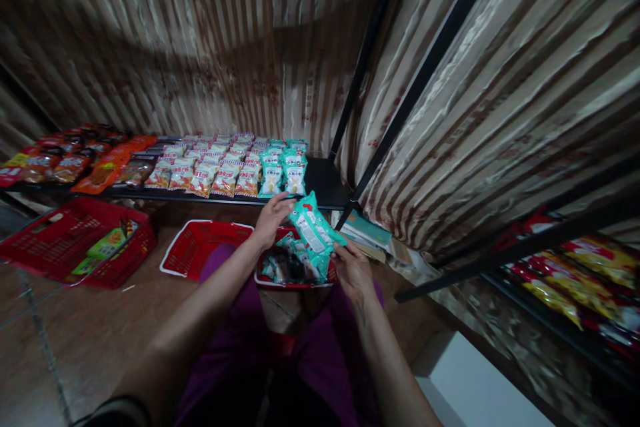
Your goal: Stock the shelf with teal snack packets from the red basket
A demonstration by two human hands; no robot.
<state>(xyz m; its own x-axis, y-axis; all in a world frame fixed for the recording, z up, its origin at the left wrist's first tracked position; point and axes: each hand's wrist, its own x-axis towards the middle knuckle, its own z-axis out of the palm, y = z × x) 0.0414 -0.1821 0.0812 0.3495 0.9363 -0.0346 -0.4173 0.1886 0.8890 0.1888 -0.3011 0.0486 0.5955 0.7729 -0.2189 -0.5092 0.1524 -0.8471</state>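
A teal snack bag (314, 228) is stretched between my two hands, tilted, above a red basket (295, 285) between my knees. My left hand (273, 219) has its fingers at the bag's upper left end. The lower right end of the bag is pinched by my right hand (351, 268). More teal packets (283, 267) lie in the basket under the bag. On the black shelf (325, 181) beyond, teal-and-white packets (295, 177) stand in short rows, beside rows of white-and-orange packets (225, 177).
Two more red baskets, one in the middle (197, 250) and one at left (125, 257), are on the floor. Orange bags (107, 163) fill the shelf's left part. Black posts (430, 73), books (367, 230), a white box (475, 380) and a right shelf of yellow bags (570, 280) flank me.
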